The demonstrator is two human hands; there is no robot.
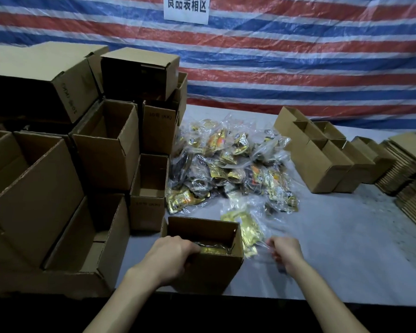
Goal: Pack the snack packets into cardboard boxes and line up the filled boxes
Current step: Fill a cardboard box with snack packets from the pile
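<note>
An open cardboard box (209,272) stands at the table's near edge with gold snack packets inside. My left hand (171,257) grips the box's near rim, fingers curled over it. My right hand (286,251) is just right of the box, blurred, its fingers pinching the clear plastic of a bag of gold packets (246,230) lying beside the box. A heap of bagged snack packets (231,164) covers the middle of the table behind the box.
Open empty boxes (106,145) are stacked at the left. A row of small boxes (322,152) stands at the right, with flat cardboard stacks (408,179) beyond. The grey table (346,248) lies bare at front right. A striped tarp hangs behind.
</note>
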